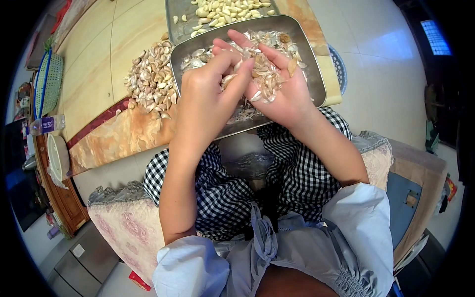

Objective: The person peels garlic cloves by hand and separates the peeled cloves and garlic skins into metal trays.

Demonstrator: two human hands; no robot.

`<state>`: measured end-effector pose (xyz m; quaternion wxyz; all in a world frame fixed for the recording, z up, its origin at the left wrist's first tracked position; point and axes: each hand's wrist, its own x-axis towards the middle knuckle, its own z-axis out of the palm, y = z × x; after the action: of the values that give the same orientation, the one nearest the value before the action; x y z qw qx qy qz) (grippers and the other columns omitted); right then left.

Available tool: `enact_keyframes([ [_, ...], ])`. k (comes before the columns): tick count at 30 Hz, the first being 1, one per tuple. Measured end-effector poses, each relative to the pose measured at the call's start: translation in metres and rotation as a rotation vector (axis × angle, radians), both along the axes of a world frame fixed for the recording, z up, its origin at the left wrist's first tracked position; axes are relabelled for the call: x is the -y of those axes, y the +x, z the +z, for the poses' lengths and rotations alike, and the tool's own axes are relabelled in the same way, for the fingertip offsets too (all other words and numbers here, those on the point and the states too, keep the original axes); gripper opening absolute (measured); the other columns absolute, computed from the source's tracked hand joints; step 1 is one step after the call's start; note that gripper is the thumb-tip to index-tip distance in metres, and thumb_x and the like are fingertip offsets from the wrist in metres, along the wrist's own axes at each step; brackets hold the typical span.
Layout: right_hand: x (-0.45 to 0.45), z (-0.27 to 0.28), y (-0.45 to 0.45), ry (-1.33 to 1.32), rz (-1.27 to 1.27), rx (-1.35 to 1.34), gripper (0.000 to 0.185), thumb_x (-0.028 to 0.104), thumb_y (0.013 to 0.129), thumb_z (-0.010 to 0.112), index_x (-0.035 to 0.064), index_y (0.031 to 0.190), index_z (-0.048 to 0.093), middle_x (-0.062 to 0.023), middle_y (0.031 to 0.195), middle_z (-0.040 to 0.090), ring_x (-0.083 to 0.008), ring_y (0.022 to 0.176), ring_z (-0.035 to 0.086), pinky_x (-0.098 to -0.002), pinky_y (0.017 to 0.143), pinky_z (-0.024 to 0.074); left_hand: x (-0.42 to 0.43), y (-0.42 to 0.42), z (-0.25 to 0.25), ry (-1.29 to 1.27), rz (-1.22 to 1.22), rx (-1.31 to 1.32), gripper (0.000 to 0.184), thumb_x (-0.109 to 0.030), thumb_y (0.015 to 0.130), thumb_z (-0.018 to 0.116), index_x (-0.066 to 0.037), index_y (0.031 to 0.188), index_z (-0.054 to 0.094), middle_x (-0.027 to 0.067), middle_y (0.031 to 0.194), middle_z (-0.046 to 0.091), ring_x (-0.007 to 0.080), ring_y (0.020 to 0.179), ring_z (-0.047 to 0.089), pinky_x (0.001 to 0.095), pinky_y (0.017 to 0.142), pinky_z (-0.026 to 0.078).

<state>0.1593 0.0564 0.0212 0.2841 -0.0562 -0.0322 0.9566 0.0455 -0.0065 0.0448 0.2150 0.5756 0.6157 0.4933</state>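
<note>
My right hand [284, 96] is turned palm up over a metal tray [316, 79]. A heap of papery garlic skins [267, 79] lies on its palm, and its fingers are stretched out. My left hand [208, 86] is bent beside it, thumb and fingers together, its fingertips at the skins. A garlic clove [227, 81] shows between the left thumb and fingers, partly hidden. More loose skins [198, 57] lie in the tray below both hands.
A pile of unpeeled garlic cloves [151, 76] lies on the table [89, 64] left of the tray. Peeled cloves [227, 12] fill part of a second tray [178, 32] behind. A green basket [52, 81] and a plastic bottle [47, 124] are at the far left.
</note>
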Motion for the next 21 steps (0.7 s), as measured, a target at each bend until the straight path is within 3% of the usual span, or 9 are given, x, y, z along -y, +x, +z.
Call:
enact_keyframes([
  [6,0.0016,-0.002,-0.0001,0.001,0.007,-0.009,0.045,0.019,0.091,0.027,-0.0006,0.131,0.025,-0.0198,0.132,0.032,-0.0256,0.124,0.031,-0.0358,0.104,0.024,0.0034,0.0023,0.0094,-0.065,0.027,-0.1,0.012,-0.012,0.079,0.058,0.0,0.081,0.059,0.0148,0.062,0.059,0.0235,0.051,0.059,0.0294,0.046,0.043],
  [8,0.0017,-0.0022,-0.0001,0.0,0.004,-0.024,0.045,0.019,0.091,0.027,-0.0008,0.131,0.026,-0.02,0.132,0.032,-0.0253,0.124,0.031,-0.0353,0.104,0.0241,0.0041,0.0023,0.01,-0.063,-0.107,-0.155,0.012,-0.009,0.081,0.057,0.002,0.084,0.06,0.007,0.068,0.062,0.009,0.058,0.057,0.0214,0.053,0.043],
  [9,0.0021,-0.0005,-0.0001,-0.018,0.005,-0.02,0.043,0.02,0.092,0.027,-0.0017,0.128,0.03,-0.0199,0.127,0.037,-0.0256,0.119,0.037,-0.0352,0.101,0.0296,0.004,0.0031,0.0085,-0.063,-0.108,-0.155,0.012,-0.009,0.081,0.057,0.002,0.084,0.06,0.007,0.068,0.062,0.009,0.058,0.057,0.0214,0.053,0.043],
  [10,0.0024,0.001,-0.0003,-0.037,0.006,-0.016,0.042,0.021,0.092,0.026,-0.0026,0.125,0.035,-0.0199,0.123,0.043,-0.0259,0.115,0.042,-0.0351,0.098,0.035,0.0038,0.0045,0.0055,-0.063,-0.136,-0.167,0.012,-0.009,0.081,0.057,0.001,0.085,0.06,0.0081,0.069,0.062,0.0112,0.059,0.059,0.0224,0.054,0.045],
  [17,0.0036,0.0008,-0.0026,-0.024,-0.026,0.04,0.042,0.021,0.092,0.025,-0.0049,0.123,0.036,-0.0202,0.12,0.044,-0.0258,0.115,0.041,-0.0344,0.099,0.0339,0.0053,0.0051,0.0029,-0.195,-0.289,-0.276,0.02,-0.009,0.081,0.055,-0.005,0.1,0.056,0.0154,0.073,0.06,0.0263,0.06,0.061,0.0306,0.055,0.046],
  [19,0.0041,0.001,-0.002,0.062,-0.006,0.07,0.044,0.018,0.092,0.024,-0.0035,0.13,0.026,-0.0199,0.131,0.032,-0.0251,0.123,0.032,-0.0331,0.104,0.025,0.0064,0.0043,0.0034,-0.223,-0.295,-0.267,0.021,-0.009,0.081,0.055,-0.005,0.102,0.055,0.0164,0.074,0.059,0.0281,0.06,0.06,0.0317,0.054,0.045],
  [21,0.0052,0.001,-0.0031,0.021,-0.008,0.09,0.042,0.019,0.092,0.025,-0.0041,0.126,0.032,-0.0199,0.125,0.039,-0.0253,0.119,0.037,-0.0336,0.102,0.0299,0.0064,0.0042,0.0024,-0.25,-0.302,-0.258,0.022,-0.008,0.081,0.054,-0.005,0.103,0.054,0.0173,0.074,0.059,0.0299,0.06,0.06,0.0328,0.054,0.045],
])
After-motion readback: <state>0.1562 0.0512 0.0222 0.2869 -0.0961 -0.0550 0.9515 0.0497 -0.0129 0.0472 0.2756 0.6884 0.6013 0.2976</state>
